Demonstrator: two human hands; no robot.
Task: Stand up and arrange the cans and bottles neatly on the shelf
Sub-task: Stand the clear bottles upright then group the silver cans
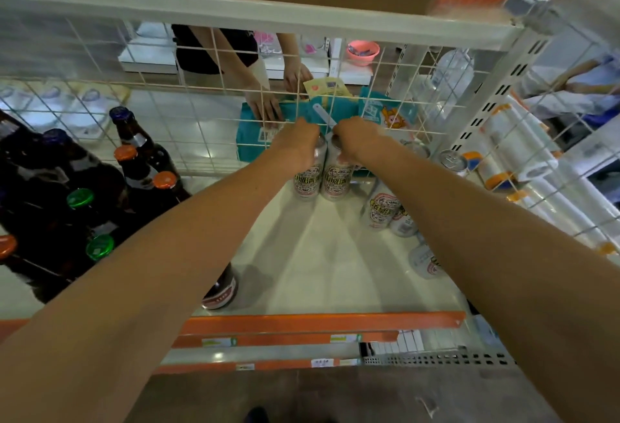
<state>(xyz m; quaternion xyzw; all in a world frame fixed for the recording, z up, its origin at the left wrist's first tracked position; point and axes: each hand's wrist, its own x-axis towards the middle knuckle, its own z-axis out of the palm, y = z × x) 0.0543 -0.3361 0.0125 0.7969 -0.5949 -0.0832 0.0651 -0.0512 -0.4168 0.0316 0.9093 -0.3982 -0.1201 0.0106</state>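
Observation:
Two white cans with red print stand upright side by side at the back of the white shelf (318,264). My left hand (297,142) grips the top of the left can (306,182). My right hand (357,139) grips the top of the right can (336,182). Another upright white can (380,209) stands to the right, with more cans (424,261) partly hidden behind my right forearm. Dark glass bottles with orange, green and blue caps (134,160) crowd the left side. One dark bottle (221,288) sits near the front, mostly hidden under my left forearm.
A white wire mesh (201,113) closes the shelf's back. Behind it, another person's hands (265,103) handle teal packages. Rolls of clear film (516,147) lie beyond the right mesh. An orange shelf edge (318,322) runs along the front.

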